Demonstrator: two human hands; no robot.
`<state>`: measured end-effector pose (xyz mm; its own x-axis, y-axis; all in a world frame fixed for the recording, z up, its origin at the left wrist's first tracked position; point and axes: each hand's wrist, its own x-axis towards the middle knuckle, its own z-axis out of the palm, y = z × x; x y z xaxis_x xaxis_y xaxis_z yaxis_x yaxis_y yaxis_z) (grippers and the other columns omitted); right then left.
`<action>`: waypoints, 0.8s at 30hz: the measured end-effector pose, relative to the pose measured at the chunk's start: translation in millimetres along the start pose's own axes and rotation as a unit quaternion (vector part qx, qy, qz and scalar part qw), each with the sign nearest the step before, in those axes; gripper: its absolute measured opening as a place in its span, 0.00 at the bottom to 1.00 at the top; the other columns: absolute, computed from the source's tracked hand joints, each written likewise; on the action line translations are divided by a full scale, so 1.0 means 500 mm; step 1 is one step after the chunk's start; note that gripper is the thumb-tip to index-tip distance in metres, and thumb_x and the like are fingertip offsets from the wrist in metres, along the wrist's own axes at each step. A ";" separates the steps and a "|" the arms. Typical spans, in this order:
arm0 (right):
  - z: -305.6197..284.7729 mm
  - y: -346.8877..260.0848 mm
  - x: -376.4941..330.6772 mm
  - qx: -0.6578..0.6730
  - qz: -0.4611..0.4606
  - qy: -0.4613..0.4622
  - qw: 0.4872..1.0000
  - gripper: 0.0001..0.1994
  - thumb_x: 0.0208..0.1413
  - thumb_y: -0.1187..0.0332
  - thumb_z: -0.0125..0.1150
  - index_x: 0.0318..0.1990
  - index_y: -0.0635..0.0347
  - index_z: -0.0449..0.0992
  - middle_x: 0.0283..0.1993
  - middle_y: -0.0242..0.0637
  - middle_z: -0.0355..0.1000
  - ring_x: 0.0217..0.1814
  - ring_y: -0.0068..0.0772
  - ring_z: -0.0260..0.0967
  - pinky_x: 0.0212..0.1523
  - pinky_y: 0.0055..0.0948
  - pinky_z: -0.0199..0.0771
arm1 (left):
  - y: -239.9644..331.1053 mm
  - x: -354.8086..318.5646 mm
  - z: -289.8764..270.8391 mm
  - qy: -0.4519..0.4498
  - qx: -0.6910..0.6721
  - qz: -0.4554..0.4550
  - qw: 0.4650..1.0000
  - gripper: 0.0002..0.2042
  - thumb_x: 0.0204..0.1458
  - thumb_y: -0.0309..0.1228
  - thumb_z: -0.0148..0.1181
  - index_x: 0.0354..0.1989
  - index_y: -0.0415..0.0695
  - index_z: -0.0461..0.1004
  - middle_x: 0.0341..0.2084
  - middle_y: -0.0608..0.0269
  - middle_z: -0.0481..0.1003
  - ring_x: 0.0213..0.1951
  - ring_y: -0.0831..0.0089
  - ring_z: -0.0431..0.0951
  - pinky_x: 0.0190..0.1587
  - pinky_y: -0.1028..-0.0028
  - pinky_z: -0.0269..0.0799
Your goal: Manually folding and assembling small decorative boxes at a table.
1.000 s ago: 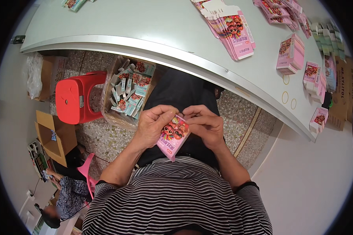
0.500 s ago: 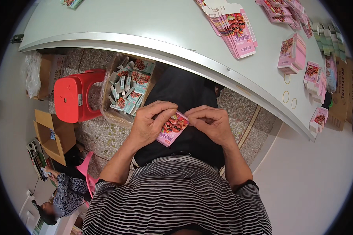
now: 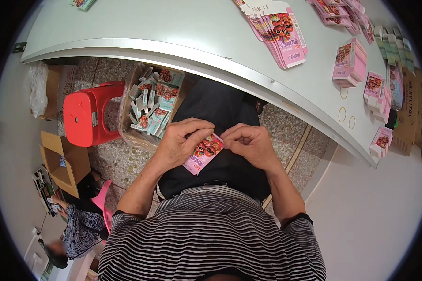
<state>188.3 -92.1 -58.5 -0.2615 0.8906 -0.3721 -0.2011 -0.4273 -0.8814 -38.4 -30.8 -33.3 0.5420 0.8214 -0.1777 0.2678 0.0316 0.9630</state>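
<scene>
A small pink printed carton, with red cartoon figures on its face, is held tilted above my lap. My left hand is closed around its upper left side, thumb on the front. Thumb and fingers of my right hand are pinched together at the carton's upper right end. The flap there is mostly hidden by the fingertips. On the table ahead lies a fanned stack of flat pink cartons.
Bundled pink cartons and several rubber bands lie on the table's right side. Left of my legs are a lined box of green-white cartons and a red stool. An open cardboard box and another person are at lower left.
Both hands keep their hold on the carton, which has shifted slightly and tilted a little more. My right-hand fingers have curled in more at its upper end.
</scene>
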 end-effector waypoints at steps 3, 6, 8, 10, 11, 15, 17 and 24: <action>0.029 -0.001 -0.006 -0.028 -0.020 0.058 0.998 0.05 0.56 0.82 0.61 0.39 0.72 0.80 0.46 0.45 0.75 0.43 0.27 0.76 0.45 0.24 0.78 | -0.006 -0.010 0.006 0.043 -0.038 -0.051 0.997 0.08 0.58 0.24 0.60 0.42 0.33 0.79 0.35 0.56 0.80 0.38 0.74 0.79 0.43 0.77 0.74; 0.066 0.012 -0.024 0.042 -0.055 0.127 0.989 0.05 0.56 0.82 0.61 0.39 0.72 0.80 0.48 0.46 0.74 0.44 0.30 0.76 0.47 0.27 0.80 | -0.006 -0.016 0.013 0.081 -0.049 -0.067 0.993 0.08 0.59 0.25 0.60 0.43 0.34 0.79 0.35 0.59 0.81 0.38 0.77 0.78 0.43 0.78 0.73; 0.086 0.022 -0.029 0.041 -0.088 0.154 0.983 0.05 0.56 0.81 0.62 0.39 0.71 0.81 0.47 0.43 0.75 0.42 0.25 0.75 0.43 0.22 0.78 | 0.005 -0.016 0.017 0.091 -0.076 -0.082 0.990 0.08 0.60 0.25 0.59 0.42 0.34 0.79 0.36 0.60 0.81 0.38 0.78 0.78 0.43 0.79 0.73; 0.090 0.030 -0.033 0.040 -0.122 0.181 0.975 0.05 0.57 0.80 0.62 0.39 0.70 0.81 0.46 0.40 0.76 0.40 0.21 0.74 0.38 0.18 0.75 | 0.003 -0.017 0.021 0.093 -0.070 -0.076 0.990 0.08 0.59 0.25 0.59 0.42 0.34 0.79 0.36 0.60 0.81 0.38 0.78 0.78 0.43 0.79 0.73; 0.087 0.033 -0.035 0.022 -0.110 0.185 0.976 0.05 0.56 0.80 0.63 0.39 0.69 0.81 0.46 0.41 0.76 0.41 0.22 0.75 0.39 0.19 0.76 | 0.002 -0.018 0.021 0.096 -0.064 -0.070 0.991 0.08 0.59 0.26 0.60 0.42 0.33 0.79 0.36 0.60 0.81 0.38 0.79 0.78 0.43 0.79 0.73; 0.088 0.050 -0.033 -0.085 -0.188 0.191 0.960 0.07 0.54 0.80 0.65 0.40 0.67 0.82 0.46 0.43 0.76 0.42 0.23 0.75 0.40 0.20 0.76 | 0.004 -0.017 0.018 0.089 -0.056 -0.062 0.993 0.08 0.60 0.26 0.60 0.41 0.33 0.80 0.36 0.60 0.81 0.38 0.79 0.78 0.42 0.80 0.73; 0.091 0.061 -0.031 -0.100 -0.219 0.192 0.951 0.08 0.53 0.80 0.66 0.41 0.67 0.81 0.47 0.44 0.76 0.42 0.23 0.75 0.40 0.20 0.76 | 0.000 -0.022 0.019 0.092 -0.103 -0.089 0.986 0.08 0.60 0.26 0.59 0.41 0.33 0.80 0.36 0.61 0.81 0.38 0.80 0.78 0.42 0.80 0.73; 0.110 0.053 -0.028 -0.007 -0.179 0.180 0.967 0.08 0.54 0.81 0.65 0.41 0.66 0.79 0.51 0.43 0.72 0.46 0.25 0.74 0.44 0.23 0.77 | -0.004 -0.031 0.024 0.120 -0.122 -0.101 0.980 0.08 0.61 0.27 0.59 0.41 0.34 0.79 0.35 0.61 0.81 0.37 0.81 0.77 0.42 0.80 0.74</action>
<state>134.9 -124.2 -60.8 0.1691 0.9786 -0.1173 -0.2034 -0.0818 -0.9757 -37.7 -50.7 -34.9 0.2867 0.8939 -0.3447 0.1355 0.3183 0.9382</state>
